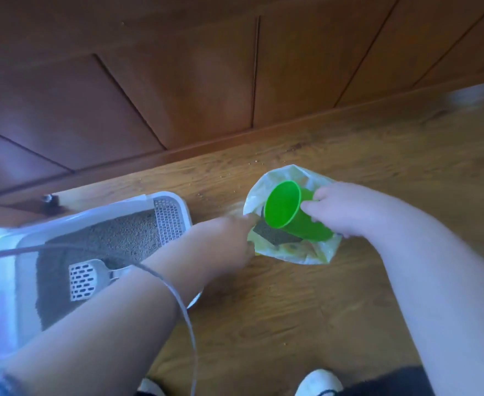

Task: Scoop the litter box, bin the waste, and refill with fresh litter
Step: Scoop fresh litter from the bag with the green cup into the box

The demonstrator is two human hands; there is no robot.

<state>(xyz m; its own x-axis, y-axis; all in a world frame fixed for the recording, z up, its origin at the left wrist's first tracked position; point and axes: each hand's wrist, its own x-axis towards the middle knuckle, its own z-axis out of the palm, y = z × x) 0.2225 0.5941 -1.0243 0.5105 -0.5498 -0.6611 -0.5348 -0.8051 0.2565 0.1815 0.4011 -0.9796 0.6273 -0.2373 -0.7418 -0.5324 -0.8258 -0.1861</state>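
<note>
A white litter box [175, 200] with grey litter [112, 238] sits on the floor at the left. A white slotted scoop [83, 280] lies in the litter. To its right stands an open pale yellow plastic bag [315, 257] with grey litter showing inside. My right hand [346, 208] grips a green plastic cup [286, 207], tilted on its side over the bag's mouth with its opening facing left. My left hand [221, 241] pinches the bag's left rim.
Dark wooden panelled cabinet fronts [178, 81] run along the back, above the wooden floor [292, 310]. A thin grey cable [183, 307] loops over my left forearm. Crumbs of litter dot the floor behind the bag. White shoes [318, 382] show at the bottom edge.
</note>
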